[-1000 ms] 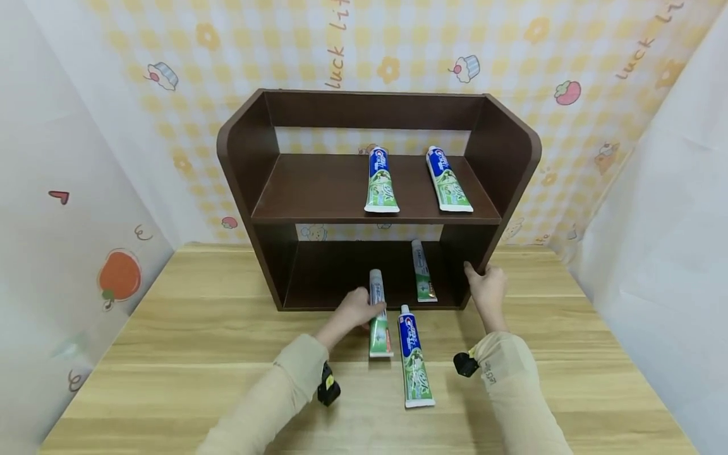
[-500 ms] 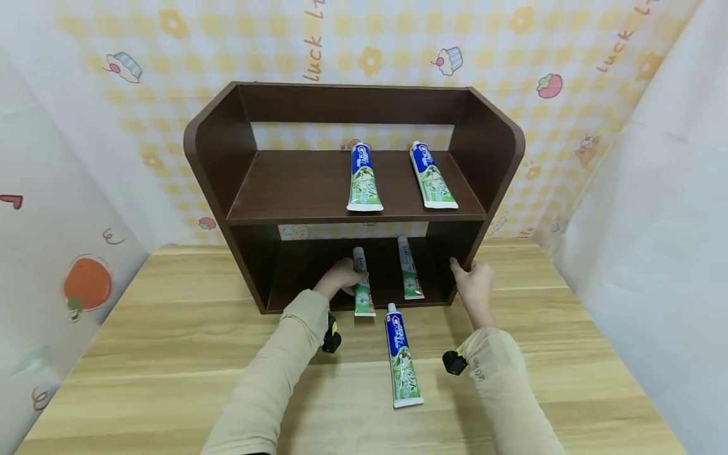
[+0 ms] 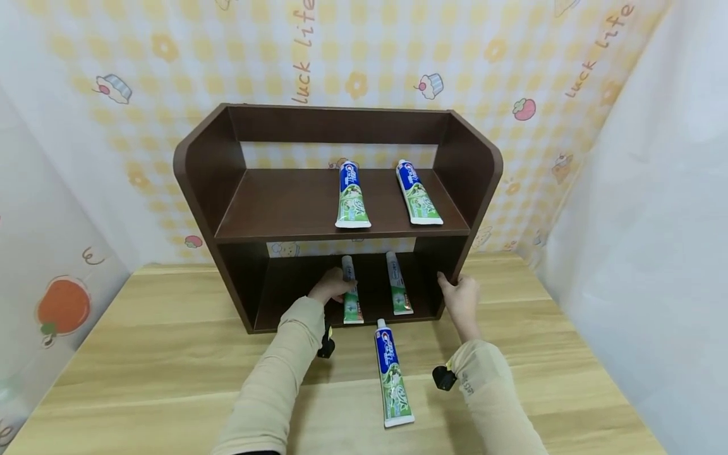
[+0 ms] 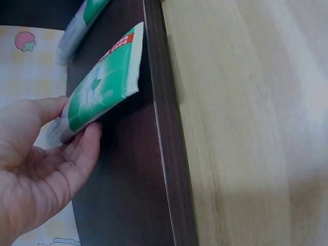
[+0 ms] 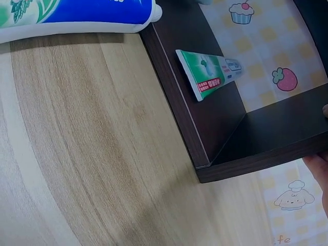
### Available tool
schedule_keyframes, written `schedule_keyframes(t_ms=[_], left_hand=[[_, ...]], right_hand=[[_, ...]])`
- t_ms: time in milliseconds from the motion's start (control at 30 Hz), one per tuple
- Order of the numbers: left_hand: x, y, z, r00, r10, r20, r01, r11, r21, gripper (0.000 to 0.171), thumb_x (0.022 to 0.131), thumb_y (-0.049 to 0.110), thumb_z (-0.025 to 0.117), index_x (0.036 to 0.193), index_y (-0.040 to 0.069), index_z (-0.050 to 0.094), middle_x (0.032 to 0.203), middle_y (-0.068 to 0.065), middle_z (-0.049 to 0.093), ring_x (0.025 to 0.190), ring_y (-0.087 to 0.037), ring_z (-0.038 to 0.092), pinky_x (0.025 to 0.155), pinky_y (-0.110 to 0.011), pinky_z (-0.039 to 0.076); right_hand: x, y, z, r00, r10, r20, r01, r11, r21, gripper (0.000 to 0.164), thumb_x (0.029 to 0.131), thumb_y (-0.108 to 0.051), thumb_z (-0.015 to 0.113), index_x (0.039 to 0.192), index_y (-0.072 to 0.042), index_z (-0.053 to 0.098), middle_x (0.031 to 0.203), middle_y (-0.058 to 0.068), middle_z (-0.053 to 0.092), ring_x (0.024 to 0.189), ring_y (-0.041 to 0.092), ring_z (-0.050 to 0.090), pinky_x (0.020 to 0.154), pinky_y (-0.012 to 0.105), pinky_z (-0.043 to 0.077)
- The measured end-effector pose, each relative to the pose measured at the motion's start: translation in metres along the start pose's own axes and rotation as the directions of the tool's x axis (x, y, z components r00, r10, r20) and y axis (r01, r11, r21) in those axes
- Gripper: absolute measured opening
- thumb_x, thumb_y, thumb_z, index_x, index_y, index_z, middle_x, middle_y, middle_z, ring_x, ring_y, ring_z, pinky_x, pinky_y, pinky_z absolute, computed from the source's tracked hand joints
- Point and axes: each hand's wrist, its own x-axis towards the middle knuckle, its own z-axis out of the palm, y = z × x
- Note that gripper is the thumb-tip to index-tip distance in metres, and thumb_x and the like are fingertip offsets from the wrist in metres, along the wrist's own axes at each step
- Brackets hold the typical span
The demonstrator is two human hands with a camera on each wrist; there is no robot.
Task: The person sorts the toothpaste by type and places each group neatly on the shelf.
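My left hand (image 3: pixel 332 285) pinches a green-and-grey toothpaste tube (image 3: pixel 354 308) between thumb and fingers inside the lower level of a dark brown shelf (image 3: pixel 296 205). In the left wrist view the tube's flat end (image 4: pixel 134 64) is tilted up, clear of the shelf board. My right hand (image 3: pixel 463 306) grips the shelf's right side panel, thumb on the inner face; most of it is out of the right wrist view. A second green-and-grey toothpaste tube (image 3: pixel 399 287) lies to the right on the same level.
Two blue-and-green toothpaste tubes, a left one (image 3: pixel 352 199) and a right one (image 3: pixel 419 196), lie on the upper level. Another blue-and-green tube (image 3: pixel 392 379) lies on the wooden table (image 3: pixel 170 385) before the shelf. A patterned cloth (image 3: pixel 364 57) hangs behind.
My left hand has carried the green-and-grey toothpaste tube forward from the shelf's front edge into the lower level. My right hand keeps its hold on the side panel. The head view has shifted.
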Motion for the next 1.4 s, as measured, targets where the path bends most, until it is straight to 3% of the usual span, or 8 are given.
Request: schedule_keyframes(t_ms=[300, 467, 567, 700, 967, 1067, 1233, 1400], left_hand=[[-0.005, -0.026, 0.008, 0.99, 0.001, -0.142, 0.002, 1.0, 0.022, 0.037, 0.092, 0.026, 0.054, 0.107, -0.008, 0.052, 0.082, -0.016, 0.058, 0.062, -0.02, 0.058, 0.052, -0.028, 0.051], [-0.005, -0.023, 0.01, 0.95, 0.102, -0.294, -0.051, 0.983, 0.175, 0.053, 0.091, 0.031, 0.055, 0.114, -0.015, 0.046, 0.068, -0.017, 0.058, 0.048, -0.016, 0.047, 0.04, -0.023, 0.035], [-0.014, -0.018, 0.01, 0.929, 0.151, -0.338, -0.06, 0.963, 0.264, 0.05, 0.092, 0.03, 0.053, 0.11, -0.016, 0.048, 0.082, -0.022, 0.059, 0.049, -0.016, 0.047, 0.041, -0.024, 0.035], [-0.036, -0.008, 0.012, 0.933, 0.203, -0.297, -0.11, 0.947, 0.301, 0.037, 0.093, 0.029, 0.052, 0.092, -0.008, 0.056, 0.098, -0.024, 0.056, 0.053, -0.019, 0.049, 0.043, -0.026, 0.039], [-0.093, 0.001, 0.04, 0.982, 0.172, -0.073, -0.149, 0.957, 0.249, 0.051, 0.092, 0.041, 0.049, 0.057, 0.004, 0.054, 0.041, 0.001, 0.045, 0.033, -0.009, 0.034, 0.031, -0.018, 0.026], [-0.11, 0.0, 0.059, 0.988, 0.145, -0.044, -0.123, 0.939, 0.32, 0.053, 0.088, 0.05, 0.05, 0.068, 0.002, 0.061, 0.049, 0.001, 0.05, 0.039, -0.01, 0.038, 0.034, -0.019, 0.03], [-0.129, 0.004, 0.098, 0.986, 0.138, -0.091, -0.084, 0.892, 0.445, 0.073, 0.083, 0.055, 0.055, 0.118, -0.009, 0.05, 0.094, -0.019, 0.06, 0.072, -0.024, 0.059, 0.061, -0.032, 0.053], [-0.127, 0.015, 0.111, 0.989, 0.137, -0.054, -0.099, 0.89, 0.444, 0.067, 0.084, 0.044, 0.06, 0.121, -0.011, 0.049, 0.11, -0.021, 0.06, 0.083, -0.026, 0.062, 0.069, -0.031, 0.054]], right_hand=[[-0.017, -0.002, 0.01, 0.997, 0.044, 0.071, -0.047, 0.998, 0.043, 0.033, 0.084, -0.017, 0.063, 0.063, 0.008, 0.06, 0.04, -0.003, 0.045, 0.032, 0.003, 0.033, 0.033, 0.017, 0.027], [-0.012, -0.005, 0.011, 0.999, 0.016, 0.035, -0.017, 0.999, 0.047, 0.035, 0.084, -0.018, 0.063, 0.063, 0.009, 0.061, 0.038, -0.006, 0.042, 0.032, 0.004, 0.032, 0.032, 0.018, 0.026], [-0.009, -0.009, 0.011, 0.999, -0.004, 0.041, 0.002, 0.999, 0.05, 0.035, 0.084, -0.018, 0.063, 0.061, 0.009, 0.061, 0.038, -0.004, 0.044, 0.032, 0.004, 0.032, 0.032, 0.018, 0.026], [-0.006, -0.014, 0.014, 0.999, -0.006, 0.05, 0.003, 0.999, 0.048, 0.035, 0.084, -0.019, 0.063, 0.062, 0.009, 0.061, 0.039, -0.004, 0.045, 0.032, 0.004, 0.032, 0.033, 0.018, 0.027], [-0.002, -0.023, 0.02, 0.999, -0.012, 0.047, 0.01, 0.999, 0.042, 0.039, 0.084, -0.02, 0.063, 0.055, 0.005, 0.056, 0.037, -0.008, 0.039, 0.032, 0.004, 0.031, 0.033, 0.019, 0.025], [0.0, -0.024, 0.022, 0.999, -0.017, 0.046, 0.015, 0.999, 0.046, 0.039, 0.083, -0.02, 0.064, 0.054, 0.005, 0.056, 0.037, -0.009, 0.039, 0.033, 0.005, 0.032, 0.033, 0.02, 0.027], [-0.002, -0.012, 0.011, 0.999, -0.004, 0.05, 0.002, 0.999, 0.035, 0.042, 0.082, -0.019, 0.064, 0.048, 0.0, 0.05, 0.037, -0.009, 0.038, 0.034, 0.007, 0.032, 0.034, 0.021, 0.029], [-0.002, -0.004, 0.0, 1.0, -0.004, -0.029, 0.003, 1.0, -0.011, 0.042, 0.079, -0.019, 0.067, 0.046, 0.003, 0.052, 0.036, -0.006, 0.041, 0.04, 0.012, 0.034, 0.038, 0.025, 0.03]])
